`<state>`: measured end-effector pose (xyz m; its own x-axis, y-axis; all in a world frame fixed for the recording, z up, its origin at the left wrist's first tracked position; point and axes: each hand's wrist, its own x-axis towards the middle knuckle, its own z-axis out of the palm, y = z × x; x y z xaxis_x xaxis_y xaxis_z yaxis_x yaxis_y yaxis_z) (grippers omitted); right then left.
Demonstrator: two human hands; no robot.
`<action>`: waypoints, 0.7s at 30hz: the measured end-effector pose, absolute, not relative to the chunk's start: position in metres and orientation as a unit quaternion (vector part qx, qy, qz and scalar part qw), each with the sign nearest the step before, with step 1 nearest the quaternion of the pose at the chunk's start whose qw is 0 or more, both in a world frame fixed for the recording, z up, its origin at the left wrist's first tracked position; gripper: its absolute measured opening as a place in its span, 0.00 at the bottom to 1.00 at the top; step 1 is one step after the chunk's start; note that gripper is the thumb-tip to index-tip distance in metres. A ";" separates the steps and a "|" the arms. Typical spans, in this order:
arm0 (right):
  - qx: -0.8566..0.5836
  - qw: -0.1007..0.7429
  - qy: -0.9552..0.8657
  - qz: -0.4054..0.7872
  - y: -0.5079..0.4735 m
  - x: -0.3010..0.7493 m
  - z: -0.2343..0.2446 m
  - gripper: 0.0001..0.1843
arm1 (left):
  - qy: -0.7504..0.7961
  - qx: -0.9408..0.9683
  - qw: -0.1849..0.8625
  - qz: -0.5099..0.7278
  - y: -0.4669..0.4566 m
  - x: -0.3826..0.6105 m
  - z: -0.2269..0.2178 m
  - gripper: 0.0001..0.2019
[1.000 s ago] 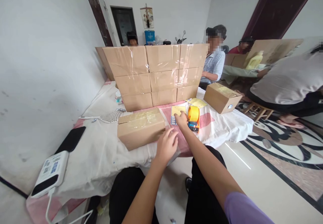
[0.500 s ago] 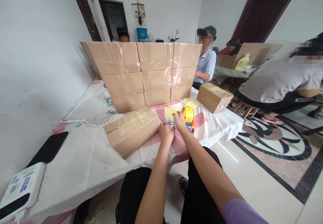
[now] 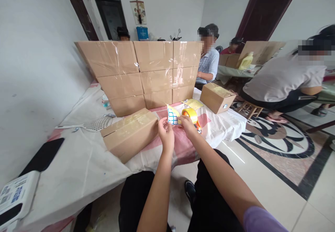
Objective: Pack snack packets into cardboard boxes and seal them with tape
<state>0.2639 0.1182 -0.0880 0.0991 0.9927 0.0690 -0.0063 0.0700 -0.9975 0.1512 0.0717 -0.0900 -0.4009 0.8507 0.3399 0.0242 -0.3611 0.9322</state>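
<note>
Between my hands, lifted off the cloth, is a sheet of blue-bordered white sticker labels [image 3: 172,116] with a bare yellowish part. My left hand [image 3: 165,130] pinches its left lower edge. On the other side my right hand [image 3: 187,126] has its fingers closed at the sheet's right edge. Just behind the right hand stands a tape dispenser with a roll of yellow tape [image 3: 192,113]; the hand partly covers it. A taped cardboard box [image 3: 131,134] lies left of my left hand. Farther back, another yellowish sheet [image 3: 193,104] lies on the cloth.
Stacked cardboard boxes [image 3: 154,78] form a wall across the table. A smaller box [image 3: 217,98] sits at the right, with a white fly swatter [image 3: 96,124], a black phone [image 3: 42,157] and a white device [image 3: 19,193] at the left. Other people sit beyond.
The label sheet has come up off the table and tilted, its blue-bordered labels now facing me. My left hand has turned and moved up with it. The view has shifted slightly.
</note>
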 end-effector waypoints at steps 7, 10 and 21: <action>-0.334 0.548 -0.439 0.629 0.078 0.266 -0.052 0.15 | 0.450 0.437 0.328 0.706 0.044 0.148 -0.083 0.17; -0.320 0.570 -0.465 0.597 0.063 0.264 -0.046 0.20 | 0.478 0.477 0.265 0.688 0.036 0.142 -0.082 0.15; -0.291 0.613 -0.457 0.575 0.048 0.247 -0.054 0.19 | 0.468 0.636 0.111 0.604 0.028 0.134 -0.082 0.27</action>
<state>0.2466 0.0482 -0.0538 -0.0795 0.9709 0.2257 -0.4392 0.1691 -0.8823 0.1335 0.0280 -0.0824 -0.1672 0.7298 0.6628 0.4607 -0.5365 0.7070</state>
